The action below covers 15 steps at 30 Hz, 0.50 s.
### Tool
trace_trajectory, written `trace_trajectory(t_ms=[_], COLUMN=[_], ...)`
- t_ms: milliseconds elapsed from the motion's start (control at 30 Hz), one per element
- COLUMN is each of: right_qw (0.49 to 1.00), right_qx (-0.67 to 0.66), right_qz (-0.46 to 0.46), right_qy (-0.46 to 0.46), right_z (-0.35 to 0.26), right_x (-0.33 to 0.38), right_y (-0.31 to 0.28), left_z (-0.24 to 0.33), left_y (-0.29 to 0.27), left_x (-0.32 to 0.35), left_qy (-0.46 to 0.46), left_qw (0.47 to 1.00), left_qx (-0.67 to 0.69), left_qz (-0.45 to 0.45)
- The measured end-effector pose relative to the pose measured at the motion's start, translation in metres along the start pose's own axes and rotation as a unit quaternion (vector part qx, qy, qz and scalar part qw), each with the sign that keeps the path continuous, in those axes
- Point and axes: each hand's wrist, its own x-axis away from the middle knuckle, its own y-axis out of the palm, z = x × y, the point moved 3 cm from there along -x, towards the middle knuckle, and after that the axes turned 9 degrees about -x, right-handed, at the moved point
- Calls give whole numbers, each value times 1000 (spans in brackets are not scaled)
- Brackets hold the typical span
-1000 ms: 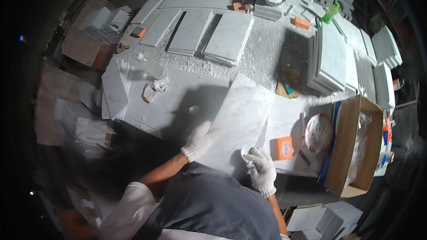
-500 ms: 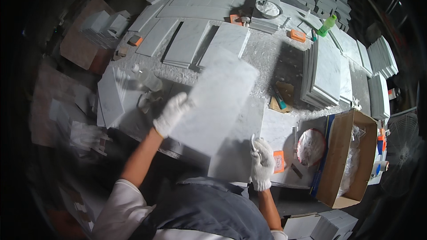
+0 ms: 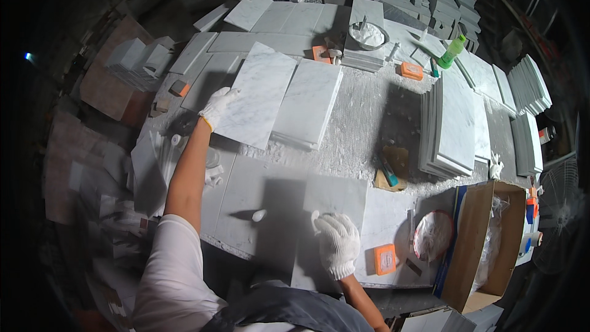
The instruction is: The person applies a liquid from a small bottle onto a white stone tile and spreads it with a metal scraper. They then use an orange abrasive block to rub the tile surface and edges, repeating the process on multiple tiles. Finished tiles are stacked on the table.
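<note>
The left hand [image 3: 219,108] clasps a veined marble tile [image 3: 258,95] by its left edge; keeping it level should protect corners. Nearer right hand [image 3: 339,238] half-curled, contents unclear.

Left of the box [image 3: 462,252], whose walls are matt brown cardboard, the right hand [image 3: 338,243] wears a ribbed, matt knit glove; farther left and beyond the box, the left hand [image 3: 218,109] wears similar knit, against a slab [image 3: 255,98] of smooth, grey-veined, marble-like stone. Inside the box lies crinkled, glossy clear plastic film [image 3: 490,229]. Beyond the box, the bottle [image 3: 452,52] looks like glossy green plastic, and the worktop [image 3: 362,107] is rough with pale grit. Right of the box, the fan guard [image 3: 558,215] looks like thin metal wire.
</note>
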Motion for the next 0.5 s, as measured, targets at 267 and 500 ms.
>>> trace_trajectory(t_ms=[267,500], right_qw=[999,998], right_qx=[20,17], right_qz=[-17,-38], right_qy=[18,36], right_z=[-1,2], right_x=[-14,-17], right_y=[1,3], left_z=[-49,-84], left_y=[-6,-7], left_x=[-62,-99], left_qy=[-3,3], left_qw=[999,997], left_qx=[-51,-67], left_qz=[10,-43])
